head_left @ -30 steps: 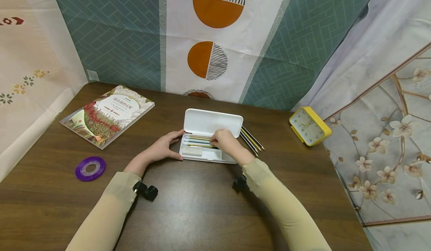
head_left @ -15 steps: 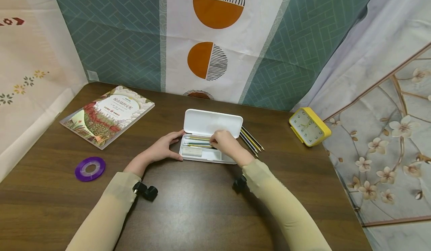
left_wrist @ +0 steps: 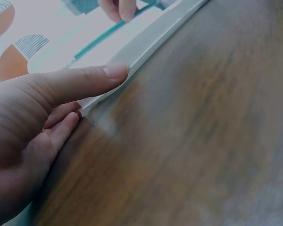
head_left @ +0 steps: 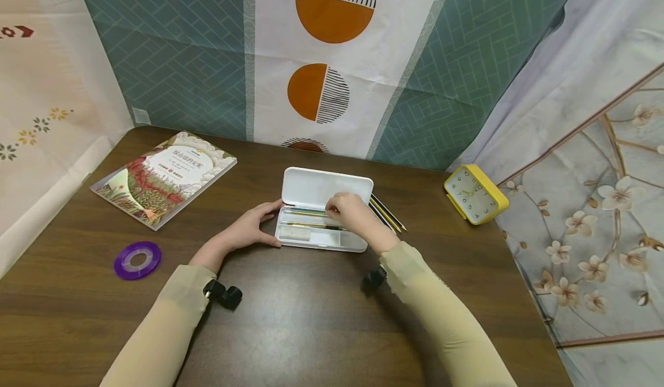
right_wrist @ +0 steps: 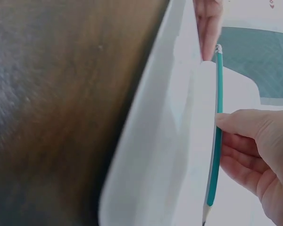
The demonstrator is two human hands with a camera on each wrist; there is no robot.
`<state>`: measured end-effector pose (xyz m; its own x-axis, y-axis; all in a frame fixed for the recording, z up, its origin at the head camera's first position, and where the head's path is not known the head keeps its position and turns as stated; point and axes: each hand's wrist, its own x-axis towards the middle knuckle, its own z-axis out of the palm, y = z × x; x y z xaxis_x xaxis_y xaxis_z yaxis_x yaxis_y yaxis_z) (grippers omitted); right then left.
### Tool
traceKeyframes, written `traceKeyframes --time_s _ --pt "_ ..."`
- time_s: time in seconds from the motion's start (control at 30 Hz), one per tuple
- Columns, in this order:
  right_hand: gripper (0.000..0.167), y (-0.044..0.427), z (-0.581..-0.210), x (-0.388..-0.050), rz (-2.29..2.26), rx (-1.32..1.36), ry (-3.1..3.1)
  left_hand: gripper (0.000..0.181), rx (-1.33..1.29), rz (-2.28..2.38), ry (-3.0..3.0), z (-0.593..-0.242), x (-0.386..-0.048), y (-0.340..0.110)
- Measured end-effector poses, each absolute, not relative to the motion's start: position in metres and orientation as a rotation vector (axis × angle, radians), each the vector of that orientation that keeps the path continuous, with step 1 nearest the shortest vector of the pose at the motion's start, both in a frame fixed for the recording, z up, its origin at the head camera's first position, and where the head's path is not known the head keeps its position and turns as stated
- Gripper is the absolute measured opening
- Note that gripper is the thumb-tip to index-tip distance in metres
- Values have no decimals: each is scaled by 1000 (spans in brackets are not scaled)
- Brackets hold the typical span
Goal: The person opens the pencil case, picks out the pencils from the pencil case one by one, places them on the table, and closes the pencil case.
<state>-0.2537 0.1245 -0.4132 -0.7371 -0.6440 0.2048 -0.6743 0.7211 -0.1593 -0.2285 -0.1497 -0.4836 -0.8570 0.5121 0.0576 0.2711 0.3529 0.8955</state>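
Hands [head_left: 252, 227] [head_left: 354, 213] on case [head_left: 327, 188] and pencil [right_wrist: 215, 174], brown table [head_left: 295, 312], patterned backdrop [head_left: 441, 113].

Cream sleeves [head_left: 159, 324] are worn with small black wrist cameras [head_left: 230, 297].

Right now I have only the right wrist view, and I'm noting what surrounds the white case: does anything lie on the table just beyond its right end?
Observer: Yes. In the head view, several loose pencils lie on the table to the right of the white case.
Operator: And inside the case, is there anything other than pencils?
Observer: A pale block, possibly an eraser, sits at the left end of the compartment nearest the person.
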Motion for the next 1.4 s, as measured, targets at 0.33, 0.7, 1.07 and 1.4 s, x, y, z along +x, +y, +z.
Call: traceKeyframes --time_s 0.33,0.7,1.07,1.4 --pt "7 146 -398 -261 491 965 -2634 106 713 1502 2395 -483 -228 -150" --pt "11 197 -385 -279 626 556 -2593 105 722 1501 2403 -484 -228 -150" --pt "18 241 -404 -299 681 253 -2848 106 691 1510 2383 -482 -228 -150" --pt "20 257 -431 -303 678 210 -3025 106 691 1510 2378 -482 -228 -149"
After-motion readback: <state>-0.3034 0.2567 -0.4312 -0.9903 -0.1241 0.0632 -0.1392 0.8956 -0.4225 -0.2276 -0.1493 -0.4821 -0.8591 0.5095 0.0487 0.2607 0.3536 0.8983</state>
